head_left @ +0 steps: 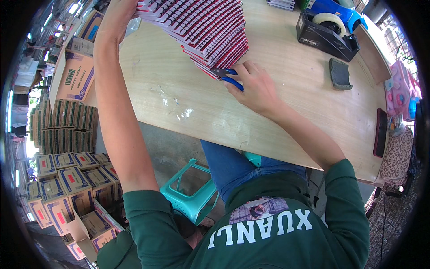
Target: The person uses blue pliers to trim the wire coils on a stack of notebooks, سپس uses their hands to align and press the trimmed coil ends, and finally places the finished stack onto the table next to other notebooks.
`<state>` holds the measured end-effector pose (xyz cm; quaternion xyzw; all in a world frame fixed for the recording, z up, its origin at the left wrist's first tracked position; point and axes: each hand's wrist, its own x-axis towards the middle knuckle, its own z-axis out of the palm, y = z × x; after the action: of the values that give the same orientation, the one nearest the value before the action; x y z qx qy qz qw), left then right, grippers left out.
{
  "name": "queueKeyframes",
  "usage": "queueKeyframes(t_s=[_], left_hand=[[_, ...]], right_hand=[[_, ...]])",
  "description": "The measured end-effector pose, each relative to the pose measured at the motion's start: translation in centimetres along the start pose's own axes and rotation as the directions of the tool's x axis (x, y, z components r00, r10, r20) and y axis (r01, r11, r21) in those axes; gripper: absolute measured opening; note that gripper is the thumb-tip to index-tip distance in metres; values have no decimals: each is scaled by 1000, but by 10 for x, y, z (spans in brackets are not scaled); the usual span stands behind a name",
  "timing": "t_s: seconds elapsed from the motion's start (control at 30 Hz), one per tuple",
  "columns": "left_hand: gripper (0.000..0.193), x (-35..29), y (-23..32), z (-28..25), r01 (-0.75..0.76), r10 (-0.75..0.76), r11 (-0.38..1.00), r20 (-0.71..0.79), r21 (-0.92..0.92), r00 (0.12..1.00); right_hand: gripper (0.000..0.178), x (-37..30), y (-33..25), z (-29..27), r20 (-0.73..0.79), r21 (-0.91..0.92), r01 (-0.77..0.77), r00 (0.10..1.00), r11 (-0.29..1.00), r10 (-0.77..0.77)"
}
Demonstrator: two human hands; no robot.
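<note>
A long fanned row of spiral-bound notebooks (206, 31) with red and white edges and dark wire bindings lies across the far middle of the table. My right hand (257, 87) is closed around blue-handled cutting pliers (234, 84). Their metal jaws reach the near corner of the notebook row, at the wire binding; whether they grip the wire is too small to tell. At the far left end of the row, my left hand (120, 15) rests against the notebooks. Its fingers are mostly cut off by the upper edge of the picture.
On the table (170, 89), a black tape dispenser (324, 42), a dark grey block (340, 74) and a dark red phone-like object (380, 133) stand to the right. A turquoise stool (192, 206) is below the table edge. Stacked cartons (74, 184) fill the left.
</note>
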<state>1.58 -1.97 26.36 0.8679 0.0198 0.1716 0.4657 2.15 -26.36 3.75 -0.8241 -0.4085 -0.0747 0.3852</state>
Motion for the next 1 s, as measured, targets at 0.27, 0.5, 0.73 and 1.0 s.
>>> queueKeyframes(t_s=[0.27, 0.5, 0.73, 1.0], left_hand=[[47, 0, -5, 0, 27, -25, 999, -71, 32, 997], [48, -7, 4, 20, -46, 45, 999, -54, -9, 998], [50, -9, 6, -1, 45, -42, 997, -54, 56, 998], [49, -12, 8, 16, -44, 48, 997, -59, 64, 997]], right_hand=[[38, 3, 3, -2, -81, -81, 95, 992, 992, -102], [35, 32, 20, -22, 735, 410, -815, 561, 409, 381], [38, -3, 2, -6, -26, 47, 2, 1000, 999, -1], [33, 24, 20, -18, 610, 354, -669, 695, 653, 381]])
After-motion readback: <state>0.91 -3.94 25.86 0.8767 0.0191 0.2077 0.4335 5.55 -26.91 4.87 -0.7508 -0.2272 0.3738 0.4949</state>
